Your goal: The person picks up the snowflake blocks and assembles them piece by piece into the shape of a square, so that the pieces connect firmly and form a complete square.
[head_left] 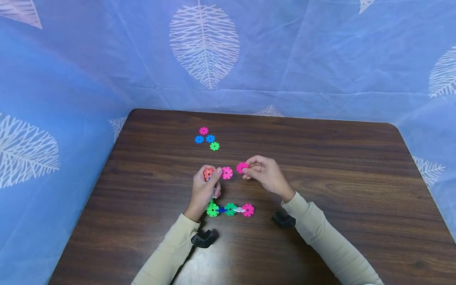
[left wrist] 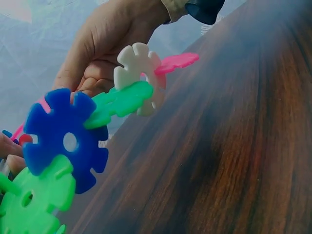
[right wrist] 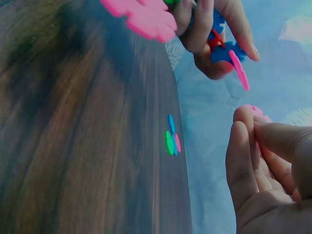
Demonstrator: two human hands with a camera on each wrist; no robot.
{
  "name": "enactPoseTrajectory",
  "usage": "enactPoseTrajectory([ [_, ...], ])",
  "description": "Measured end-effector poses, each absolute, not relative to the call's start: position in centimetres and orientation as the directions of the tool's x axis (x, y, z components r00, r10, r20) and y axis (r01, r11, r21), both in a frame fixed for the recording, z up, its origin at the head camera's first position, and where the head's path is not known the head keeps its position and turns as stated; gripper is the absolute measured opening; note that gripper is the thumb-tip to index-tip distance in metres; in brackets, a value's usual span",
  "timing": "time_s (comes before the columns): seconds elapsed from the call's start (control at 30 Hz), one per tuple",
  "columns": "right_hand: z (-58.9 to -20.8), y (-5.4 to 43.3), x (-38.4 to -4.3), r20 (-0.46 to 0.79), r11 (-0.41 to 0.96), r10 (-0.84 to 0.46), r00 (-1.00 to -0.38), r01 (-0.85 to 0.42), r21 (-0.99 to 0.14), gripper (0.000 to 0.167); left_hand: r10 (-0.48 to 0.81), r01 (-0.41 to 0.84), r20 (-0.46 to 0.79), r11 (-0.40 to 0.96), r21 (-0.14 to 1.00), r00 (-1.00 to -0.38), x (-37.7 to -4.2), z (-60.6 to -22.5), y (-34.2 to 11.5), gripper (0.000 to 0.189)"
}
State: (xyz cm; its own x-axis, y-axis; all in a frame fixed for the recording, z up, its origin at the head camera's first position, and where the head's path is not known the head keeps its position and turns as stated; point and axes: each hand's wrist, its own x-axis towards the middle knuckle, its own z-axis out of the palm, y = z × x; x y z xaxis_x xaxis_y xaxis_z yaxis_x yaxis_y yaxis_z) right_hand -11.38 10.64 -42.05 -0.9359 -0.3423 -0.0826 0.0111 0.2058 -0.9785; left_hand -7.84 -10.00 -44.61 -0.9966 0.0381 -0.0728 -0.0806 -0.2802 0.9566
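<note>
1. Two bare hands are in the head view, the left hand (head_left: 204,189) at about seven o'clock of the table's middle and the right hand (head_left: 265,174) at about four o'clock: no rings, no gloves.
2. Both arms wear long, close-fitting sleeves in a pale beige, the left sleeve (head_left: 167,253) and the right sleeve (head_left: 329,241), each ending snug at the wrist.
3. A small black wrist camera (head_left: 202,238) sits under the left cuff, rounded, with a dotted face.
4. Its twin, a second black wrist camera (head_left: 284,220), sits under the right cuff.
</note>
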Motion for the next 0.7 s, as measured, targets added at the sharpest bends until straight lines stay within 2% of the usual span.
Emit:
enactPoseTrajectory([
  [0.13,-42.0,10.3,-10.8,-0.048,0.253,-0.337,-0.94,-0.042,-0.967,0.018,0.036,-0.087,-0.08,-0.283,0.955,-0.996,-7.9,-44.5,-10.0,0.019],
  [0.37,-41.8,9.8,-10.2,0.144,0.417,-0.344,-0.928,-0.288,-0.862,0.01,0.032,-0.098,-0.092,-0.293,0.951,-0.995,-7.8,-44.1,-10.0,0.019],
  [0.7,-41.6,9.4,-9.8,0.27,0.5,-0.368,-0.89,-0.434,-0.75,0.006,0.04,-0.106,-0.099,-0.29,0.951,-0.994,-7.6,-44.1,-9.9,0.017],
])
